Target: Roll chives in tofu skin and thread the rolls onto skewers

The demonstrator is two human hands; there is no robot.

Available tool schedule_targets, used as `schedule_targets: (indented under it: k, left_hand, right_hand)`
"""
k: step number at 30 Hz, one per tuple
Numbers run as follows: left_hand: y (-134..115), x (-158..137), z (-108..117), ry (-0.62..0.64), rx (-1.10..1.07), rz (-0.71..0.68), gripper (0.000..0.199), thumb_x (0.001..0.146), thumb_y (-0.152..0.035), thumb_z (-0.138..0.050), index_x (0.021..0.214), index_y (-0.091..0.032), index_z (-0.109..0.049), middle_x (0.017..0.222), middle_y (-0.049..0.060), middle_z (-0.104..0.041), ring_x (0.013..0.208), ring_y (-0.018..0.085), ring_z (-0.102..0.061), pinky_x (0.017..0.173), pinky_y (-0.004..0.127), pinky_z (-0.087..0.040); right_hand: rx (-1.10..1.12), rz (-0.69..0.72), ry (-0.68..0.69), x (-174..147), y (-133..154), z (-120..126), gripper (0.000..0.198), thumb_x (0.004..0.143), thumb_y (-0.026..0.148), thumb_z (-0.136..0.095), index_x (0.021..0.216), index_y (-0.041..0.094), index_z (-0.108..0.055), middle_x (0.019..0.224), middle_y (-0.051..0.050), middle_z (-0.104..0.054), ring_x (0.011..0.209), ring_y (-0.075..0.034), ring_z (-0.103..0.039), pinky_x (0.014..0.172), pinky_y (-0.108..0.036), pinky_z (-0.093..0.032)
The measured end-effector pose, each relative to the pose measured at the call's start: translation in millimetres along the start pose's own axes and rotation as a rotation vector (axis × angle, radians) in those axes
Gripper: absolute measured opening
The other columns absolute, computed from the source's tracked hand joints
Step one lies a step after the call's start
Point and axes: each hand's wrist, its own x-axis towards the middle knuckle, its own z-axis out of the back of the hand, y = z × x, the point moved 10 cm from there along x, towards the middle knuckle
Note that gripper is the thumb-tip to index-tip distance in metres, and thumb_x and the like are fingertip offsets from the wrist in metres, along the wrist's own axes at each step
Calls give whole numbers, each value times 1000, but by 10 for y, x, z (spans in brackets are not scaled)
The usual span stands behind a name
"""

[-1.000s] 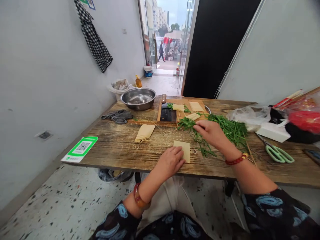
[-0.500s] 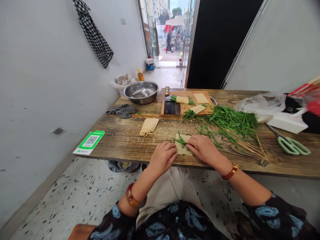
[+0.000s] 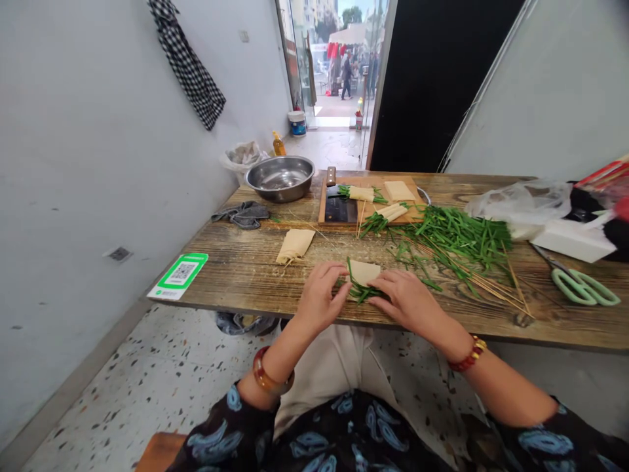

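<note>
A tan tofu-skin sheet [image 3: 364, 270] lies flat near the table's front edge, with a small bunch of garlic chives [image 3: 362, 293] across its near part. My left hand [image 3: 320, 296] grips the left end of the bunch between thumb and fingers. At the right end, my right hand [image 3: 403, 298] has its thumb and fingers around the chives. One chive leaf sticks up along the sheet's left side. To the left is a stack of tofu-skin sheets [image 3: 295, 245]. A large pile of chives [image 3: 459, 235] lies to the right, with thin wooden skewers [image 3: 491, 292] in front.
Behind, a cutting board [image 3: 378, 183] carries a cleaver, another tofu-skin sheet and chive rolls [image 3: 362, 193]. A steel basin [image 3: 280, 178] and a grey cloth [image 3: 243, 214] stand left. Green-handled scissors [image 3: 584, 286], a white box [image 3: 572, 239] and plastic bags are at right.
The chives have shifted toward the near edge of the sheet and look like a fuller bunch. Both hands have settled at its two ends, my left thumb now spread from the fingers.
</note>
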Motion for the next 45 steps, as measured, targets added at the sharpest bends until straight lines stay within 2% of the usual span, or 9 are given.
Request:
schedule_targets:
  k: [4,7,15,20,24,27,30,35,45]
  left_hand:
    - [-157,89,-319,253,85,-113,28,80,-29,-64,106,-19,-57,114,8,-61,110,24,-51,95,41,-40]
    - [-128,111,-495,379,194,-148,19,81,-27,-63,98,-19,-60,101,6,-64,102,23,-53,89,39,-41]
    - [-137,92,-601,370,473,-321,18,90,-19,-45,86,-18,-62,84,6,-59,81,20,-50,77,37,-38]
    - [-92,70,-590,382,394,-256,24,94,-20,-39,87,-17,-61,90,8,-58,84,20,-50,73,34,-39]
    - [-48,79,-594,377,341,-233,23,94,-19,-38,91,-17,-61,89,8,-58,85,20,-50,75,34,-41]
    - [-7,85,-604,379,302,-209,20,93,-19,-41,96,-17,-60,90,8,-59,87,21,-50,76,34,-42]
    - [24,90,-599,376,254,-185,19,91,-19,-44,102,-17,-58,93,8,-59,90,21,-51,79,35,-42]
    - [71,100,-592,377,206,-145,19,90,-19,-46,105,-17,-57,95,8,-60,91,22,-51,80,35,-43]
    - [97,98,-582,346,195,-145,23,90,-20,-46,110,-17,-55,96,8,-61,92,22,-52,81,37,-44]
  right_hand:
    - [35,-22,-32,23,-50,-57,19,90,33,-55,100,19,-65,94,-7,-64,92,-21,-56,80,-33,-39]
    - [46,-52,-75,54,-87,-103,15,91,28,-53,95,20,-65,89,-5,-63,88,-19,-57,79,-32,-39]
    - [123,-59,-162,73,-146,14,16,91,28,-54,93,20,-68,91,-5,-66,88,-17,-59,79,-29,-42]
    - [154,-283,-301,-62,-1111,402,24,94,29,-47,100,21,-69,94,-5,-68,88,-16,-61,79,-26,-44]
    - [-102,-654,-176,-224,-2173,466,28,91,32,-48,106,21,-69,100,-7,-68,90,-18,-62,79,-27,-44]
    - [-143,-710,-135,-198,-2534,426,41,85,40,-58,118,16,-65,94,-10,-68,86,-21,-63,74,-28,-45]
    - [-160,-724,-135,-129,-2631,338,47,80,44,-63,117,15,-65,91,-11,-68,85,-22,-62,72,-29,-45]
    - [-173,-731,-231,-142,-2622,349,24,83,34,-57,91,21,-75,95,-11,-67,93,-25,-60,75,-32,-44]
    - [64,-633,-563,-233,-2575,982,38,83,45,-50,84,15,-74,84,-6,-71,82,-21,-63,73,-30,-48]
